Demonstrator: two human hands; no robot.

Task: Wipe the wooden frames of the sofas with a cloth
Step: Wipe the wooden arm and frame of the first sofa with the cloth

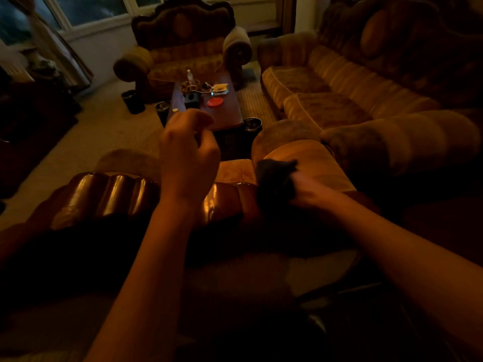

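Note:
I look down over the back of a near sofa whose glossy carved wooden frame (109, 197) runs across the lower middle of the view. My right hand (311, 192) grips a dark cloth (274, 178) and holds it against the right part of this frame, beside the orange upholstered cushion (308, 158). My left hand (188, 152) hovers above the frame's middle with fingers loosely curled and nothing in it. Another sofa with a dark carved wooden crest (183, 19) stands at the far end of the room.
A long striped sofa (326, 90) lines the right side. A dark coffee table (224, 111) in the middle carries a bottle (188, 74), a red lid and small clutter. Black bins (134, 100) stand on the carpet near the table. Windows lie at the back left.

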